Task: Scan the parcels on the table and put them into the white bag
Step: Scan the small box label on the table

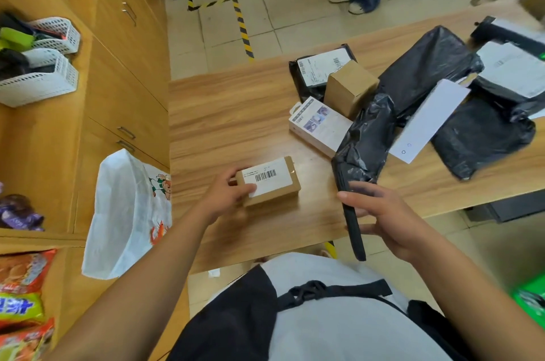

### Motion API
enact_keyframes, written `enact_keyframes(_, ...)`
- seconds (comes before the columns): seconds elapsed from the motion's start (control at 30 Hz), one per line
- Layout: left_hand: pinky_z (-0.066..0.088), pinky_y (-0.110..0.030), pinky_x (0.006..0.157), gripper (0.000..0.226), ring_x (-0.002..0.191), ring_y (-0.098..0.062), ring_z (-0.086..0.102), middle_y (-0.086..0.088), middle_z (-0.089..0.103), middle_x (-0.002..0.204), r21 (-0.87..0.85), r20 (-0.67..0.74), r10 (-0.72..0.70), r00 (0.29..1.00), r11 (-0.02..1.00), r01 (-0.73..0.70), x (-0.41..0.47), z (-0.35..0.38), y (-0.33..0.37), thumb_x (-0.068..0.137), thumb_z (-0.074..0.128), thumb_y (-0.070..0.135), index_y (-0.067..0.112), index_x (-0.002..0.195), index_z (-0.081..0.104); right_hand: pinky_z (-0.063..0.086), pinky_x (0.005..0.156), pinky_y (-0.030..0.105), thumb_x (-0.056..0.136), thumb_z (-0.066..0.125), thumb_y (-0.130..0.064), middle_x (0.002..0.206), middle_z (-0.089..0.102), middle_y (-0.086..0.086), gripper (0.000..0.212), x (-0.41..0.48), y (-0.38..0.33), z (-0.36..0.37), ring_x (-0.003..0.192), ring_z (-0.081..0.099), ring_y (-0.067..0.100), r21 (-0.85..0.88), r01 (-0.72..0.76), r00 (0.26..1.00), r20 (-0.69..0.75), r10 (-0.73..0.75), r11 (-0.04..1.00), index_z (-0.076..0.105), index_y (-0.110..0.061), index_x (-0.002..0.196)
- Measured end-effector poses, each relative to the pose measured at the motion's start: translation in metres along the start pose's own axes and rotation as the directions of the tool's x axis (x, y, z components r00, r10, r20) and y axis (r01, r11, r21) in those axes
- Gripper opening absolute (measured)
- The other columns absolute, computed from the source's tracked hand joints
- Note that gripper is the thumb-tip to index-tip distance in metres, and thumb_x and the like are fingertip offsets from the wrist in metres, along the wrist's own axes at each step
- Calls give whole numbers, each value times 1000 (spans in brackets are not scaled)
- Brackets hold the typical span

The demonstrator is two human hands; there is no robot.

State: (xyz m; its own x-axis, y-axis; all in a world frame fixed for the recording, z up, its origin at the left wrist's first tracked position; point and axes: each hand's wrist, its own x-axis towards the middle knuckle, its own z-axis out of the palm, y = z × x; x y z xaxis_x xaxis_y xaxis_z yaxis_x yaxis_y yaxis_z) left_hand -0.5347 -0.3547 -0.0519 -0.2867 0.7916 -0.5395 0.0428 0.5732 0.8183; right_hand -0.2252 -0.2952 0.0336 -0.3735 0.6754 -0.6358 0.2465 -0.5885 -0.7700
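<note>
The right hand (383, 219) holds a slim black handheld scanner (354, 231), fingers wrapped round it. The left hand (227, 195) grips the near end of a small cardboard box (274, 186) lying on the table (221, 124). Its thumb sits just beside the barcode label (265, 176), so keep it off the bars and turn the scanner squarely to them. The white bag (124, 213) hangs at the table's left edge, close by; the other parcels (427, 74) crowd far right.
</note>
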Motion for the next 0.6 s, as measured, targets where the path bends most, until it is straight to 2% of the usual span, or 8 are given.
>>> enact_keyframes(0.17, 53, -17, 64, 51, 100, -10, 65, 3, 64, 122, -143, -37, -18, 999, 990, 13, 8, 1, -14, 88, 72, 7, 24, 133, 57, 49, 66, 30, 52, 87, -53, 108, 66, -14, 57, -3, -11, 19, 99, 61, 14, -111, -32, 999, -46, 27, 993, 64, -39, 102)
enact_keyframes(0.23, 51, -14, 60, 48, 93, -1, 67, 6, 63, 119, -165, -57, -5, 998, 986, -5, 13, 1, -19, 87, 73, 7, 26, 128, 59, 51, 69, 31, 53, 84, -53, 114, 67, -12, 69, -5, -18, 24, 101, 64, 15, -194, -41, 998, -59, 30, 980, 64, -34, 117)
enact_keyframes(0.3, 51, -16, 58, 46, 85, 3, 68, 7, 64, 117, -196, -76, -8, 997, 981, -7, 17, 2, -22, 85, 75, 6, 28, 123, 60, 51, 72, 31, 66, 88, -46, 131, 63, -8, 79, -6, -29, 29, 108, 64, 19, -345, -62, 997, -73, 39, 937, 58, -27, 136)
enact_keyframes(0.37, 52, -19, 61, 45, 90, -4, 69, 7, 65, 119, -222, -85, -25, 996, 975, 5, 21, 3, -26, 83, 76, 7, 27, 120, 61, 47, 71, 27, 74, 86, -43, 133, 57, -5, 73, -6, -42, 34, 100, 60, 13, -552, -77, 995, -89, 32, 830, 55, -27, 138)
enact_keyframes(0.43, 52, -17, 62, 41, 87, -3, 70, 9, 66, 118, -251, -89, -21, 996, 968, -2, 24, 3, -30, 81, 78, 8, 30, 112, 63, 46, 70, 24, 73, 85, -47, 126, 64, 1, 59, -5, -58, 40, 86, 57, 6, -733, -68, 997, -81, 12, 677, 59, -31, 123)
enact_keyframes(0.47, 51, -16, 61, 40, 83, 0, 70, 11, 67, 115, -262, -89, -16, 996, 965, -8, 24, 3, -31, 80, 79, 9, 34, 107, 64, 46, 71, 24, 72, 85, -50, 124, 66, 3, 56, -5, -65, 45, 85, 59, 8, -794, -70, 997, -77, 14, 603, 59, -32, 119)
enact_keyframes(0.53, 51, -15, 58, 41, 78, 5, 69, 15, 66, 110, -274, -88, 1, 996, 961, -25, 25, 3, -33, 78, 79, 10, 42, 100, 65, 51, 78, 30, 71, 84, -56, 125, 67, 3, 63, -2, -79, 56, 96, 65, 19, -889, -93, 996, -89, 31, 449, 58, -33, 123)
enact_keyframes(0.6, 51, -15, 55, 42, 74, 8, 68, 14, 66, 109, -276, -83, 13, 996, 960, -35, 27, 2, -35, 77, 79, 10, 45, 97, 65, 51, 78, 32, 70, 82, -62, 121, 66, 0, 66, 3, -87, 69, 98, 64, 20, -954, -112, 994, -109, 28, 278, 58, -31, 124)
